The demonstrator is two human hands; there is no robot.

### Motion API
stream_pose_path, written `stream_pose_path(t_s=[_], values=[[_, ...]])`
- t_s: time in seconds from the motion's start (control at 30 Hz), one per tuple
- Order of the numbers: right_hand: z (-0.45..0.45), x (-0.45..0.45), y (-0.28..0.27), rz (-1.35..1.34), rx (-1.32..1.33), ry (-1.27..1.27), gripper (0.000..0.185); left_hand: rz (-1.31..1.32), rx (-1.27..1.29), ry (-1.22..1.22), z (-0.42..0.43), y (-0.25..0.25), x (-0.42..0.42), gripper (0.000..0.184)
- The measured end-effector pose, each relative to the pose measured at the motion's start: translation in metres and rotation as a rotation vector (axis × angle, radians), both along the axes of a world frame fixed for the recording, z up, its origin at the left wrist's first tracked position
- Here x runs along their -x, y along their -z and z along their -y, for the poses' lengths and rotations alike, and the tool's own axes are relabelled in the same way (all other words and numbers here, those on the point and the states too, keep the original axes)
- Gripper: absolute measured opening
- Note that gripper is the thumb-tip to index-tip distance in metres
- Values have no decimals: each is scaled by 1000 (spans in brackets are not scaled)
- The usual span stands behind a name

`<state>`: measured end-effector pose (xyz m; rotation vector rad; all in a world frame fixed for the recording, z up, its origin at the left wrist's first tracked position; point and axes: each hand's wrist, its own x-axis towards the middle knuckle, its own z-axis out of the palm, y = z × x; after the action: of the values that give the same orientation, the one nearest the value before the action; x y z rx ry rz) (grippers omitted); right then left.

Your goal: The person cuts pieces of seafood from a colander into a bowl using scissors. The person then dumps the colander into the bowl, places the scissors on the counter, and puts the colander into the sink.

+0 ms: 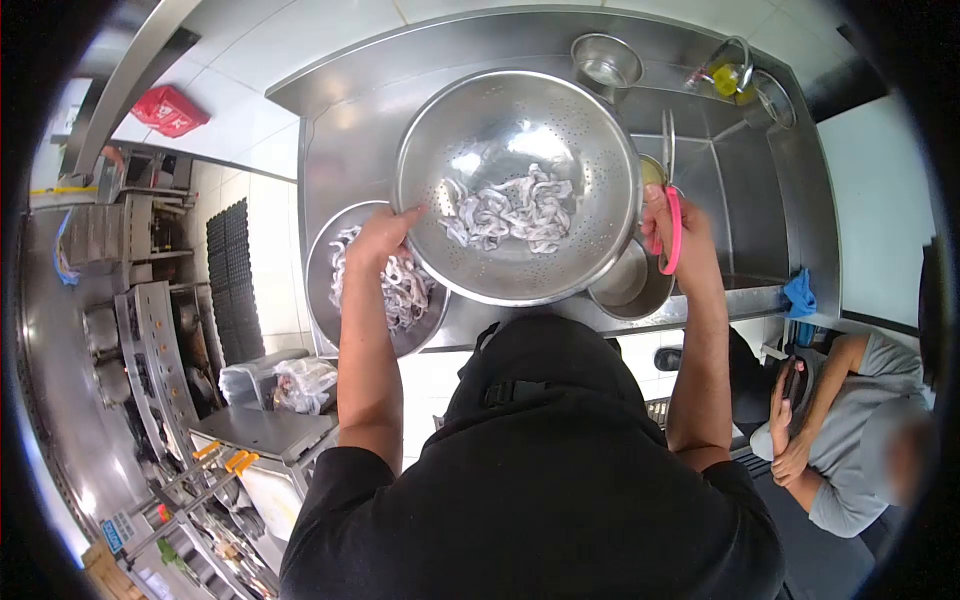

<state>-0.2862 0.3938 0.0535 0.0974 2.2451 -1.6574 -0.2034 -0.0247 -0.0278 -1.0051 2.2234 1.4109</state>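
Observation:
A large steel colander [520, 105] is tilted toward me over the counter, with greyish-white squid pieces [510, 212] lying at its bottom. My left hand [384, 236] grips its left rim, thumb on the inner edge. My right hand [682, 240] is closed on pink-handled scissors [673, 225], blades pointing away from me. Its fingers are close to the colander's right rim; whether they also hold it I cannot tell. Below my left forearm sits a steel bowl [325, 290] with more squid pieces [405, 292]. Another steel bowl [655, 290] is partly hidden under the colander's right side.
A small steel pot [607, 62] stands at the back of the steel counter. The sink [750, 200] is on the right, with a blue cloth [799, 293] on its front edge. A seated person [850, 430] is at the lower right. Cooking equipment [160, 340] lines the left.

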Motion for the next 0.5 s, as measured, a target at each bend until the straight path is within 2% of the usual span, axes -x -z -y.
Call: stream_pose_path(t_s=[0.1,0.13,0.27,0.37,0.5], values=[[9,-7,-3,32,31,14,46,-60,-120,-44,0,9,-8,50],[11,-6,-2,24,27,-4,46,-104,-159,-86,-8,2,-12,40],[27,5,4,-148,-74,-156,46,-222,-71,-115,-17,8,-33,34],[65,16,-2,-322,-214,-323,52,-424,-8,-219,-34,-13,-56,33],[136,32,6,-579,-450,-497,50,-393,130,-366,-53,-70,-89,34]])
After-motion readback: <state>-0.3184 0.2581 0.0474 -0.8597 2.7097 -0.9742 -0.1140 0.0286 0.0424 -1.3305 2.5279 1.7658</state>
